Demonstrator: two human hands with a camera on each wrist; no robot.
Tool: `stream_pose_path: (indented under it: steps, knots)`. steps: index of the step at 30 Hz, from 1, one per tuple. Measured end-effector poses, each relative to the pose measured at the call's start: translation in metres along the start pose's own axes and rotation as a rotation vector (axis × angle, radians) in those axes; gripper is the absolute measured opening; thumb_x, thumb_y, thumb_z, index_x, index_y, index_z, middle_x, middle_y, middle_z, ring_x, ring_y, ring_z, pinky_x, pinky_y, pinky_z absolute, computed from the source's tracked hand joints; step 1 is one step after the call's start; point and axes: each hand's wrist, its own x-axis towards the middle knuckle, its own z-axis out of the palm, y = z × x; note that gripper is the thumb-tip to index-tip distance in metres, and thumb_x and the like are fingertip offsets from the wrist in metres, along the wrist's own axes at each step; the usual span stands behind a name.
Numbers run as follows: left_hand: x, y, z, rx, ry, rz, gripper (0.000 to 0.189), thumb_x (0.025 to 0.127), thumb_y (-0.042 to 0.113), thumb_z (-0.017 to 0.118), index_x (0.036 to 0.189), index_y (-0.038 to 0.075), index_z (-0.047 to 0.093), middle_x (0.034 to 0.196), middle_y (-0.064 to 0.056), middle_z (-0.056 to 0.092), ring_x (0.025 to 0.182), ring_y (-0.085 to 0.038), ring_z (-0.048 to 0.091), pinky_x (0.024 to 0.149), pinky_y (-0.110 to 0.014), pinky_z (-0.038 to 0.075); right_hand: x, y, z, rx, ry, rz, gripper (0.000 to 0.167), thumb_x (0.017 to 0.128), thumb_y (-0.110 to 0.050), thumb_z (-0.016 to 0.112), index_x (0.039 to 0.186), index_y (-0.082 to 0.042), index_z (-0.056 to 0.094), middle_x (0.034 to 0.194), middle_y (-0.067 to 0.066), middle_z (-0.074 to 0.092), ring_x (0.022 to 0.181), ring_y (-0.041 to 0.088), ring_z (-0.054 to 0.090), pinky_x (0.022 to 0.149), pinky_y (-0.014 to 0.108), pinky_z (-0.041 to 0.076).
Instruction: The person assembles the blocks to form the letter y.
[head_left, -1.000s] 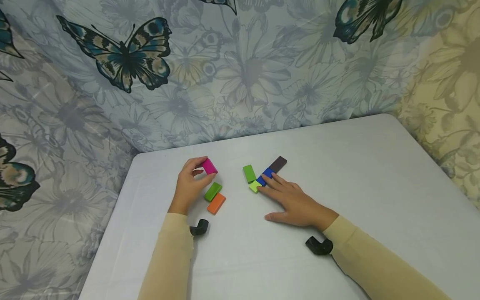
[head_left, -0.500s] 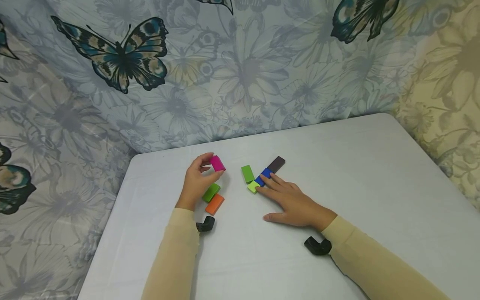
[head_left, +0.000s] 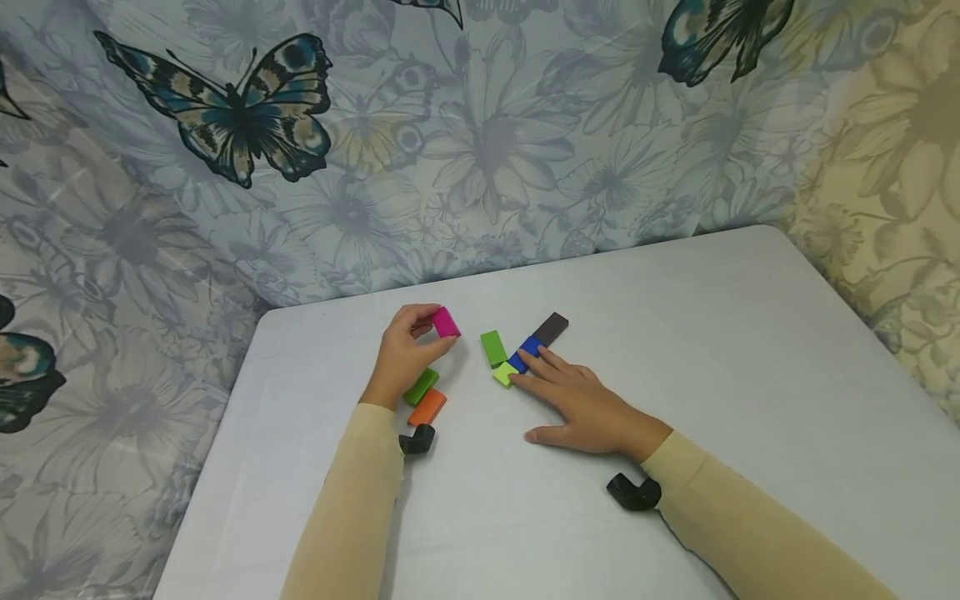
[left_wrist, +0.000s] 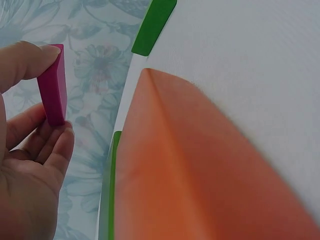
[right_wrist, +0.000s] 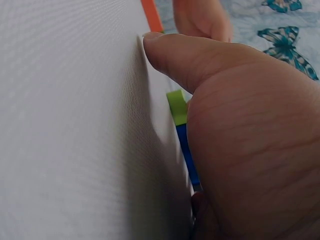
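My left hand (head_left: 405, 354) pinches a magenta block (head_left: 446, 322) between thumb and fingertips, above the table. In the left wrist view the magenta block (left_wrist: 54, 90) stands on edge between thumb and fingers. Below that hand lie a green block (head_left: 422, 387) and an orange block (head_left: 427, 408), touching end to end. My right hand (head_left: 588, 404) rests on the table with fingers spread, its fingertips at a blue block (head_left: 524, 354) and a lime block (head_left: 505, 374). A dark brown block (head_left: 551, 328) continues the line beyond the blue one. Another green block (head_left: 493, 348) leans toward the lime one.
All the blocks lie on a white table (head_left: 675, 333) whose far edge meets a butterfly-patterned wall covering (head_left: 495, 142). A black wrist device (head_left: 633, 492) sits at the right sleeve, and another black device (head_left: 417, 439) at the left.
My left hand has carried the magenta block to the right, toward the green block beside the lime one. The right hand and the blocks on the table stay essentially in place.
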Motion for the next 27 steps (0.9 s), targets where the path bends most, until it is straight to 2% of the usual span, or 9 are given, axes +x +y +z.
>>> stream_pose_path:
  steps: [7,15,20,27]
  knots:
    - [0.008,-0.004,0.005,0.042,-0.028,-0.024,0.055,0.093,0.014,0.090,0.142,0.004,0.068,0.135,-0.003,0.060,0.124,-0.020,0.061,0.111,-0.033,0.050,0.001,-0.001,0.000,-0.009,-0.003,0.004,0.084,0.099,-0.060,0.074,0.169,-0.024,0.045,0.181,0.003,0.013,0.165,0.033,0.003,0.121,0.068,0.025]
    - [0.019,-0.002,0.014,0.150,-0.079,-0.058,0.055,0.094,0.014,0.087,0.144,0.003,0.067,0.135,-0.005,0.059,0.127,-0.026,0.060,0.110,-0.033,0.050,0.001,0.000,0.000,-0.012,-0.010,0.013,0.084,0.099,-0.061,0.073,0.169,-0.025,0.044,0.181,0.001,0.012,0.166,0.032,0.002,0.121,0.068,0.025]
    - [0.024,0.004,0.015,0.203,-0.102,-0.090,0.055,0.096,0.016,0.085,0.146,0.004,0.066,0.136,-0.005,0.058,0.128,-0.024,0.060,0.111,-0.033,0.050,0.000,0.000,0.000,-0.009,-0.002,0.006,0.083,0.100,-0.060,0.074,0.169,-0.024,0.044,0.181,0.002,0.012,0.166,0.031,0.002,0.121,0.068,0.026]
    - [0.034,0.016,0.017,0.191,-0.103,-0.088,0.053,0.097,0.012,0.084,0.146,0.003,0.066,0.135,-0.006,0.058,0.128,-0.023,0.061,0.112,-0.037,0.049,0.000,0.000,0.000,-0.009,-0.004,0.001,0.084,0.100,-0.060,0.073,0.169,-0.024,0.044,0.181,0.002,0.012,0.166,0.033,0.002,0.121,0.069,0.026]
